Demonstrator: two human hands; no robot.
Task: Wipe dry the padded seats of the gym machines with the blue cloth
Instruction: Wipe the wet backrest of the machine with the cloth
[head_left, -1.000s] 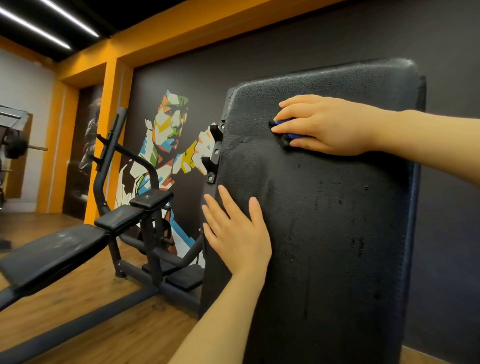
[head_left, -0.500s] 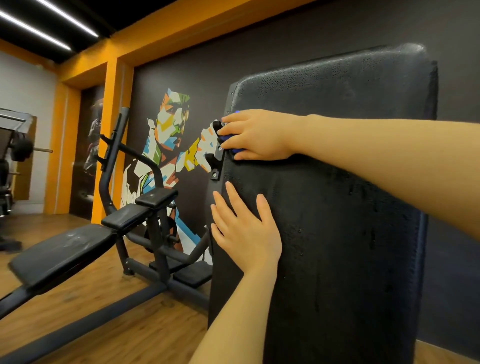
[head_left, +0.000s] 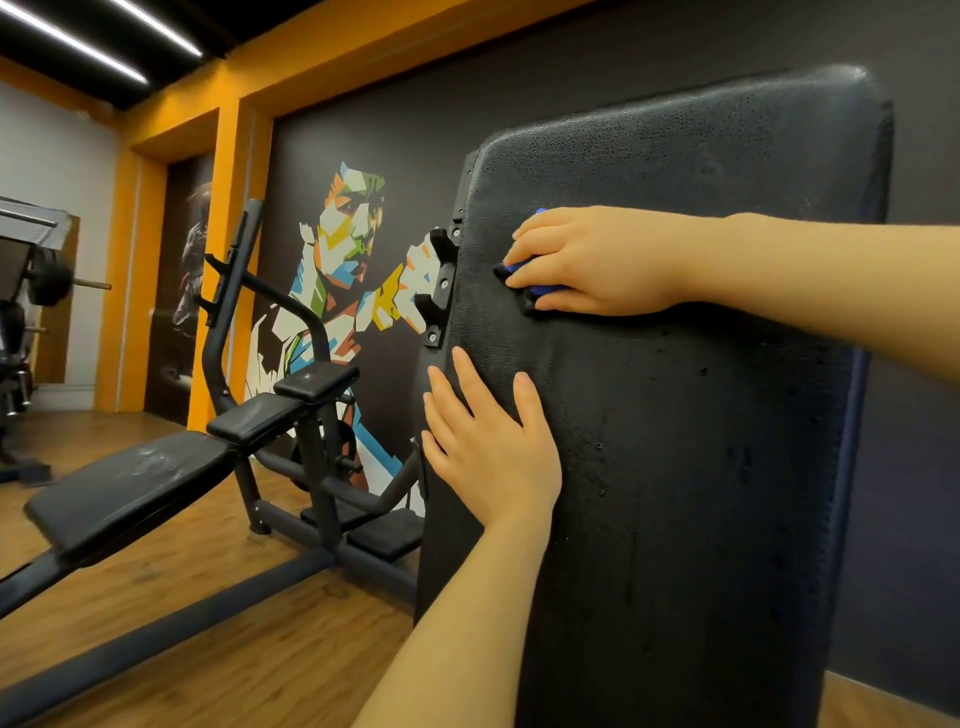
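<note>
**Drying the upright pad: work down from the grip**

The pad (head_left: 675, 415) stands nearly upright and fills the right of the view, black and textured, with beads of water scattered below and to the right of the grip and a fine film of droplets above it along the top edge. To my eye the job on this pad is partly done at best, since wet patches show on most of its face.

The right hand (head_left: 597, 262) lies flat on the upper part of the pad near its left edge, fingers fairly straight, pressing the cloth (head_left: 522, 275) against the surface; only a small blue corner shows under the fingertips. The left hand (head_left: 488, 441) rests with straight, spread fingers on the pad, below the grip and by the same left edge, holding nothing and bracing the pad.

To do this step well, I would keep the palm broad over the cloth and sweep across from the left edge to the far right, then drop one band lower, overlapping each pass. The drops below the grip could run down, so finish at the bottom. Turn the cloth once it smears rather than dries.

A bracket (head_left: 441, 291) juts out just left of the grip; keep fingers off it.
</note>
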